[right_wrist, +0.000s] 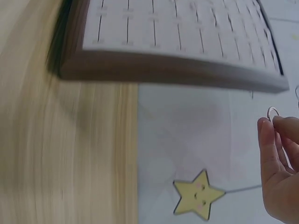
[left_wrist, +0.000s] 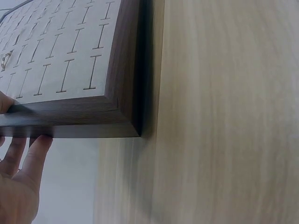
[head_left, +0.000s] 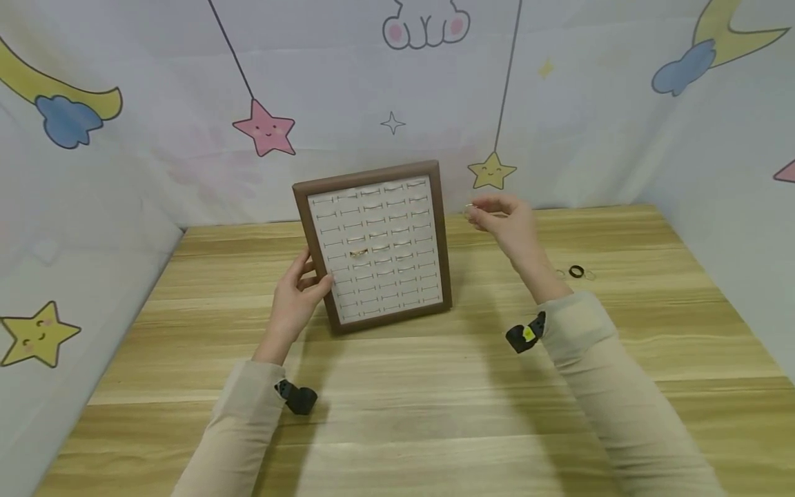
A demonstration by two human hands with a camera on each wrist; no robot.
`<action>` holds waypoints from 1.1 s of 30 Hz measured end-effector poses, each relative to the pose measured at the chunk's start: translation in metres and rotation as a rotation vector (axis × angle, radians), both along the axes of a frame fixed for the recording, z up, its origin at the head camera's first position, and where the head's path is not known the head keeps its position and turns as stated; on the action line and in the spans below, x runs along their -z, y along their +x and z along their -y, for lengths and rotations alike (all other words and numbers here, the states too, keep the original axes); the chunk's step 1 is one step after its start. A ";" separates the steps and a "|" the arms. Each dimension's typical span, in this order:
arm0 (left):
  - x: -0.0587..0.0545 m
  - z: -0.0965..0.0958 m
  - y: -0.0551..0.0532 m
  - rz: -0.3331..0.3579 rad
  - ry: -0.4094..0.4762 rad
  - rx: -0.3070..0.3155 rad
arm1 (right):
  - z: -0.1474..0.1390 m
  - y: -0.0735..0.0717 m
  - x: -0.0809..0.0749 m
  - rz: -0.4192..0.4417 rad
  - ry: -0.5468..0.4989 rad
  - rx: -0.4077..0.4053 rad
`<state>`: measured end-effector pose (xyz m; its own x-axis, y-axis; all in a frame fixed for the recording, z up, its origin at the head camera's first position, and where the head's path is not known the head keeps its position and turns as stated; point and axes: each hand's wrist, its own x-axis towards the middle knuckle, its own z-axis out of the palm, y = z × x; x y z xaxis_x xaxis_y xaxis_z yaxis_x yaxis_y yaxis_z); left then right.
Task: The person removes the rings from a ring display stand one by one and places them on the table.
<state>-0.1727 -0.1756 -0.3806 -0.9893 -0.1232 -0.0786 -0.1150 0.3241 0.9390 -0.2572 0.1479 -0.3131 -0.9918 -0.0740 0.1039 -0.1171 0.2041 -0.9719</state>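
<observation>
Left hand (head_left: 295, 300) gripping brown-framed ring display (head_left: 386, 261), right hand (head_left: 514, 226) pinching thin ring (right_wrist: 273, 108), black ring (head_left: 571, 272) on desk (head_left: 410, 407)

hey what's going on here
A person's left-hand grip is on the left edge of a brown-framed slotted board, while the right-hand grip pinches a slim ring off to the board's right. A gold ring sits in the board, and a black ring lies between two thin rings on the table.
</observation>
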 end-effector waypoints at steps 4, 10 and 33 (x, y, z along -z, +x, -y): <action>-0.001 0.000 0.000 0.007 0.003 -0.002 | -0.023 -0.002 0.002 0.019 0.030 0.049; -0.002 0.000 0.000 0.002 0.001 -0.006 | -0.065 -0.006 0.013 0.053 0.043 0.110; 0.000 0.000 0.000 0.015 0.021 -0.008 | -0.173 0.004 0.074 0.297 0.289 0.356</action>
<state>-0.1727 -0.1758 -0.3807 -0.9869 -0.1289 -0.0965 -0.1319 0.3035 0.9437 -0.2528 0.3213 -0.3871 -0.9444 0.2876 -0.1593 0.2791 0.4449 -0.8510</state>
